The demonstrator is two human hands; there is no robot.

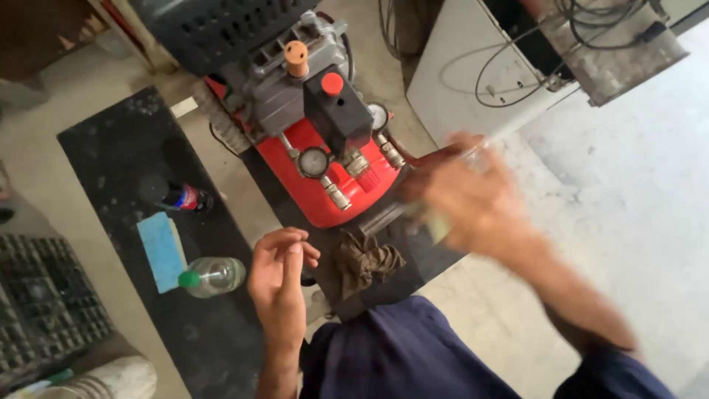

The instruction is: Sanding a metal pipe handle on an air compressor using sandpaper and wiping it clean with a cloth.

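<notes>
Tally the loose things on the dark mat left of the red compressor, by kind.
Plastic bottles: 2, a clear one with a green cap and a dark one
Blue sponge block: 1
Total: 3

A workshop. A red air compressor (325,148) with gauges stands on a dusty concrete floor (628,192). An oily rag (365,260) and loose cables (509,66) lie nearby.

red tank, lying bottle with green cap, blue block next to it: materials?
Red tank: likely painted metal, glossy, metal fittings attached. Bottle: clear plastic, see-through wall, green cap. Blue block: probably foam or sponge, matte, soft edges; hard to be sure.
</notes>
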